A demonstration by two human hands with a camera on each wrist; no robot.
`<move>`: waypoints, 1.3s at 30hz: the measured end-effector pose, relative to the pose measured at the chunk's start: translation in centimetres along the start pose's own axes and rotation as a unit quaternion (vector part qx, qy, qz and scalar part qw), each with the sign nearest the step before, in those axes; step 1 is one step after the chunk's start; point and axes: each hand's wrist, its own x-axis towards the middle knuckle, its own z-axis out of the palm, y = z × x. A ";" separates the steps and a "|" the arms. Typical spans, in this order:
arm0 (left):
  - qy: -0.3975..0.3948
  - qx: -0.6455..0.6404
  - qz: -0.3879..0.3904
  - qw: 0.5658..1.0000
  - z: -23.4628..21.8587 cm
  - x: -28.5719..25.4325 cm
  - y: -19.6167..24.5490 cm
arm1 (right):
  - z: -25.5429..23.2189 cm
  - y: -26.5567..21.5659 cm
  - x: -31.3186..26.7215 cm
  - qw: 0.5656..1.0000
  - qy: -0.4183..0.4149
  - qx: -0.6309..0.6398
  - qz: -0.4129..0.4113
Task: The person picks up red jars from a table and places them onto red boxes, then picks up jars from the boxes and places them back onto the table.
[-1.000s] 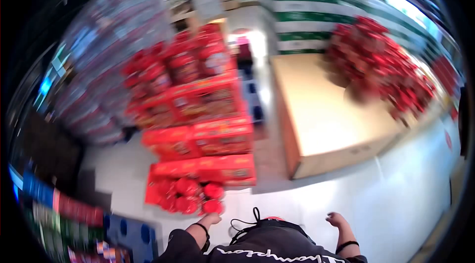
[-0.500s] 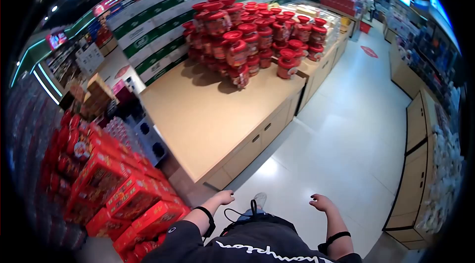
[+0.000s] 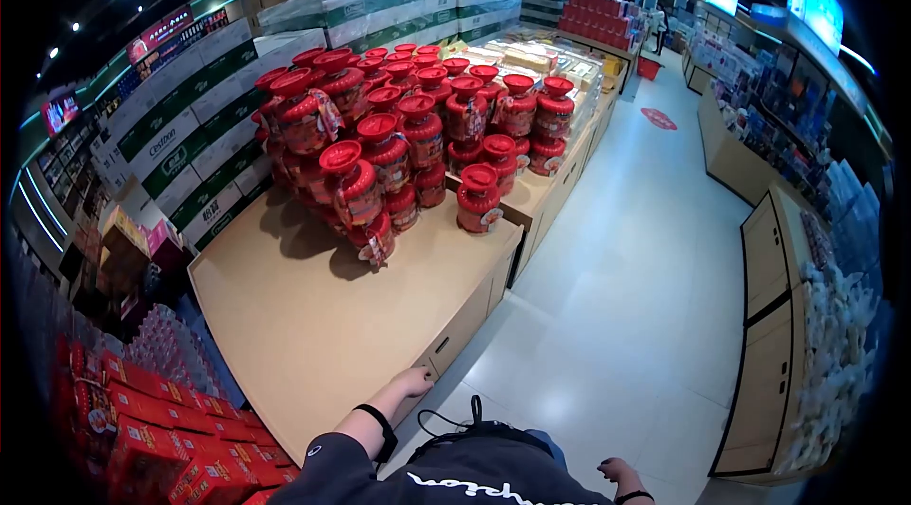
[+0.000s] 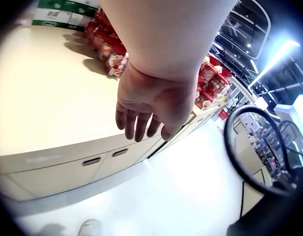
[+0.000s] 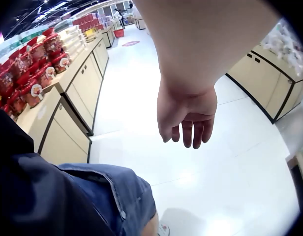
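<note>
L hand [image 4: 156,103] is hanging by the front edge of a pale wood counter [image 3: 313,334], its fingers pointing down, relaxed & slightly spread w/ small gaps b/w them; can't tell if it's touching the edge. R hand [image 5: 188,113] is hanging over the white floor [image 3: 607,315] of the aisle, well apart from the counter, fingers drooping loosely, slightly bent, w/ narrow gaps b/w them. Red jars [image 3: 356,187] w/ red lids are sitting piled on the far part of the counter, well apart from L hand & spreading onto the adjoining unit; a single jar [image 3: 477,199] is standing upright nr the front corner, just beside the pile. Green-&-white cartons [image 3: 176,149] are rising in a wall behind the jars. Red boxes [image 3: 180,429] are sitting stacked at the near L end of the counter. Across the aisle, a cabinet [image 3: 767,382] is bearing clear-wrapped goods [image 3: 835,344]. Farther off, a red basket [image 3: 648,68] is standing on the floor beyond a red floor mark [image 3: 659,119].
</note>
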 end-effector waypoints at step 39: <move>0.419 -0.065 -0.092 0.901 -39.7 48.1 29.2 | -57.8 -94.2 13.2 0.612 0.159 -0.365 -0.684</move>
